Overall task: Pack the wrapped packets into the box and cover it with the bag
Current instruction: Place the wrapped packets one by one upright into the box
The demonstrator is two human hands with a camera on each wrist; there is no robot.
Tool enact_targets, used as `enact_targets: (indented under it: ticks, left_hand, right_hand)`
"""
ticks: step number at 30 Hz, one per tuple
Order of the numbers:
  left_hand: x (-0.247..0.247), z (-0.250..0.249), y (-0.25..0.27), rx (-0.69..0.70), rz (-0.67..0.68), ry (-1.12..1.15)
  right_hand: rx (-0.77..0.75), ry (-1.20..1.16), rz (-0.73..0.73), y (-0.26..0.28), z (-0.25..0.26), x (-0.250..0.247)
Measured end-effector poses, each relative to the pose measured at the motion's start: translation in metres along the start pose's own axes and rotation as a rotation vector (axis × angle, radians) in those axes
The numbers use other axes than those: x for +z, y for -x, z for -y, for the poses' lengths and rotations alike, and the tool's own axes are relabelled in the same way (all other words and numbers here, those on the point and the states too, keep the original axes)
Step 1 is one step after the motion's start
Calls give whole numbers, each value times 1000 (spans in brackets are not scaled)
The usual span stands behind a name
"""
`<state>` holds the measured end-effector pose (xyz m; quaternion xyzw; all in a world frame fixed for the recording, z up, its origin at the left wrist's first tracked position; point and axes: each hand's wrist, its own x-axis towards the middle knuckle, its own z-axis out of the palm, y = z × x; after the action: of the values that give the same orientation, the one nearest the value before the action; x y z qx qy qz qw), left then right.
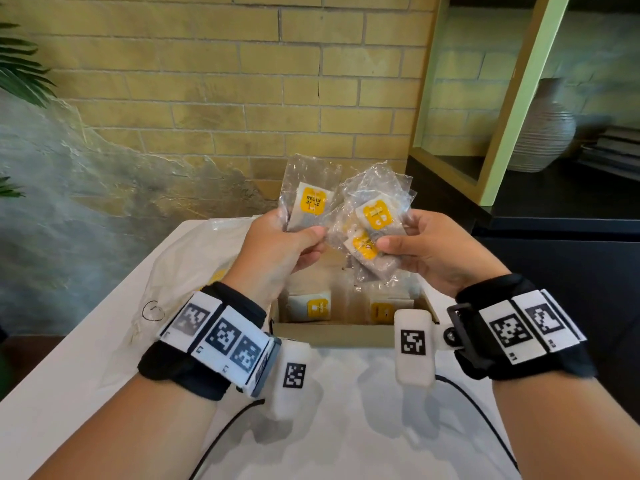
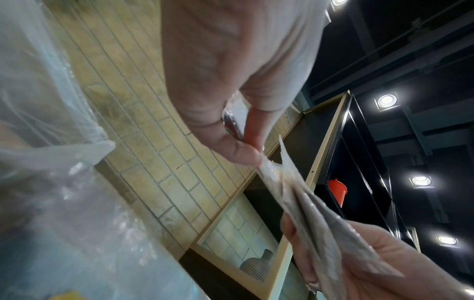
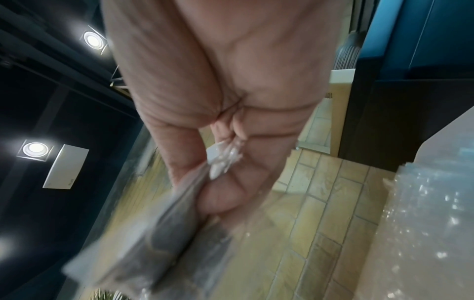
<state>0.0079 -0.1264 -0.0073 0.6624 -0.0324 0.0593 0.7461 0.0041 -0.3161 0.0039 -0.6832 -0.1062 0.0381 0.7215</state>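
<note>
Two hands hold wrapped packets above the open box (image 1: 332,332): the left hand (image 1: 277,249) pinches one packet (image 1: 310,199) between thumb and fingers (image 1: 313,233), the right hand (image 1: 429,249) grips a bunch (image 1: 375,223).

We see a white worktop (image 1: 86,358). On it sit an open cardboard box (image 1: 332,334) and, just beside it, a clear plastic bag (image 1: 180,271).
</note>
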Motion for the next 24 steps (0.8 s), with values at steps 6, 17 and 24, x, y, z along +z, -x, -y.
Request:
enact_targets:
  ticks: [6,17,24]
  left_hand:
    - [-19,-6,-3,53,45,-464]
    - [-21,-1,-1,33,284,-1117]
    - [-22,5,1,10,318,-1233]
  right_hand:
    - [-82,-104,-80,2,9,-19]
    - [-123,-115,-123,-1,9,-28]
    - [-106,-71,-85,-4,6,-22]
